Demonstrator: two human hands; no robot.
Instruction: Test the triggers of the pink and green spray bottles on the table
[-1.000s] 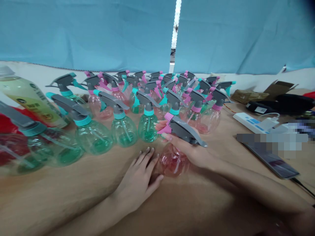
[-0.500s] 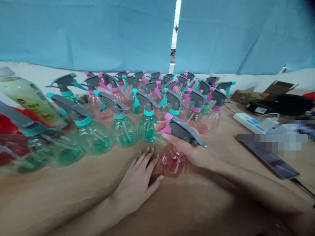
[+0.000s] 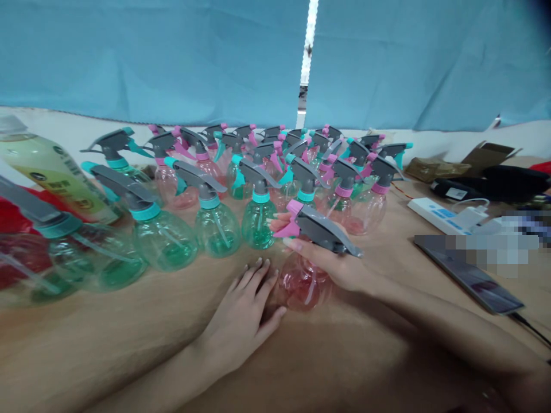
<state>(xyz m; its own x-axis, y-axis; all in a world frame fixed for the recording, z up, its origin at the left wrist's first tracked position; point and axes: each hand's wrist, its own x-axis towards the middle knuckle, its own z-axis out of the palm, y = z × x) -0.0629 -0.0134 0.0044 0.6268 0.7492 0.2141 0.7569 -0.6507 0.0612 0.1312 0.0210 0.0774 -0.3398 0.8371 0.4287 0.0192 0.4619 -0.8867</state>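
The right hand (image 3: 338,265) holds a pink-trigger bottle (image 3: 303,282) near the middle of the table (image 3: 107,338), its fingers (image 3: 289,243) curled closed around the neck beneath the grey spray head. The bottle's clear pink body sits tilted below the hand, and I cannot tell whether its base touches the wood. The left hand (image 3: 240,312) lies open and flat on the table, fingers spread, just beside that bottle; whether they touch it is unclear. Beyond the right fingertips stands a green-tinted bottle (image 3: 258,229), at the front of a tight crowd of green and pink sprayers (image 3: 275,172). That closeness looks like the main risk: a careless swing of the held bottle or a stray knuckle could tip the green one and topple its neighbours, and their round bodies could then roll. Smooth plastic could also slip if the right fingers loosen. On the right, a phone (image 3: 469,275) and its cable (image 3: 529,327) could snag a passing forearm. At far left, a large bottle (image 3: 54,172) bears a yellow-green label whose print is too small to read. A power strip (image 3: 443,215) shows blue marks, also unreadable, and a blurred patch hides part of the right side.
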